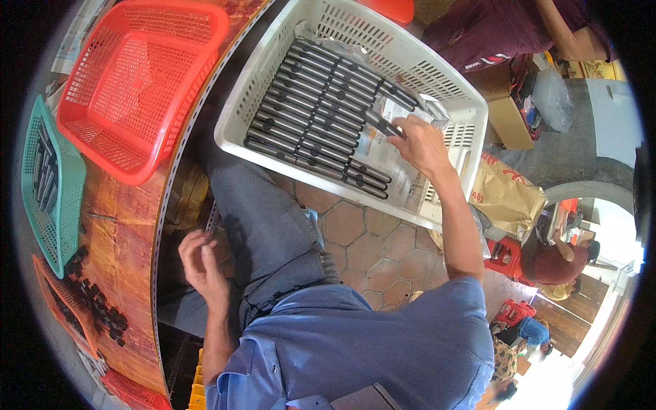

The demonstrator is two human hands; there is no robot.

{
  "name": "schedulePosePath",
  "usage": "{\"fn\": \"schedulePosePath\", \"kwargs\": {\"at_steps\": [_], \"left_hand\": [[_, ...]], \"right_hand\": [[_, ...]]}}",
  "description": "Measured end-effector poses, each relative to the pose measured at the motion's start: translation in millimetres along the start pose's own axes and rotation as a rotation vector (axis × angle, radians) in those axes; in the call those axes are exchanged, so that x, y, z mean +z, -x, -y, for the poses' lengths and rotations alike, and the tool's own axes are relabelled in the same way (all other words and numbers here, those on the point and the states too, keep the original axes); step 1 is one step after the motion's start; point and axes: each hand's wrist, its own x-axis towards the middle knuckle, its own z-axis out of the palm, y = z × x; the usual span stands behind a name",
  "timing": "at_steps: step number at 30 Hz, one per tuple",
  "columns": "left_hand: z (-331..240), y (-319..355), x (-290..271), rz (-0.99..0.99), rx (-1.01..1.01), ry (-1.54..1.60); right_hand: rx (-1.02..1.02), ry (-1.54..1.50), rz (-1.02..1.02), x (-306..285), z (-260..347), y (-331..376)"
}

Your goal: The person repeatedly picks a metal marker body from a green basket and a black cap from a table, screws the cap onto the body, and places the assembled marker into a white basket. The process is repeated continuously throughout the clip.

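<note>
My right hand (418,141) reaches into a white slotted basket (273,82) and grips a dark metal rod (383,124) at the near end of a packed layer of similar dark rods (318,102). The rods lie side by side in two rows on crinkled clear plastic. My left hand (202,263) hangs below the edge of the wooden table, fingers loosely curled with nothing visible in them. The basket rests on my lap over grey trousers (263,219).
A red basket (140,82) sits on the wooden table (126,225), beside a green basket (51,184) holding dark rods. Small black parts (99,304) lie near an orange basket (58,301). Other people sit at the right, near cardboard and bags.
</note>
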Motion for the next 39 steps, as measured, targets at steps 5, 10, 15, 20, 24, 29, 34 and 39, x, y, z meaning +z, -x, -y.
{"fn": "schedulePosePath", "kwargs": {"at_steps": [5,10,15,20,24,29,34,39], "left_hand": [[75.4,17.1,-58.0,-0.112,-0.117,-0.293],[129.1,51.3,-89.5,-0.082,-0.356,-0.420],[133.9,46.4,-82.7,-0.058,-0.490,-0.411],[143.0,47.3,-82.9,-0.067,-0.412,-0.411],[143.2,47.4,-82.2,-0.050,-0.434,-0.425],[139.7,45.3,-84.1,-0.082,-0.473,-0.359],[149.7,49.5,-94.3,-0.051,-0.474,-0.354],[143.0,52.9,-114.8,-0.008,-0.316,-0.636]], "right_hand": [[0.134,0.180,0.570,107.7,-114.2,24.8],[0.135,0.041,0.670,148.2,-117.7,31.9],[0.075,-0.085,0.583,167.3,-112.0,28.7],[0.067,-0.010,0.551,183.2,-106.1,25.5],[0.135,-0.059,0.600,178.3,-102.6,20.2],[0.321,-0.164,0.638,162.0,-93.1,10.8],[0.233,-0.103,0.508,147.5,-103.0,5.6],[0.148,-0.053,0.297,99.0,-88.4,-1.3]]}}
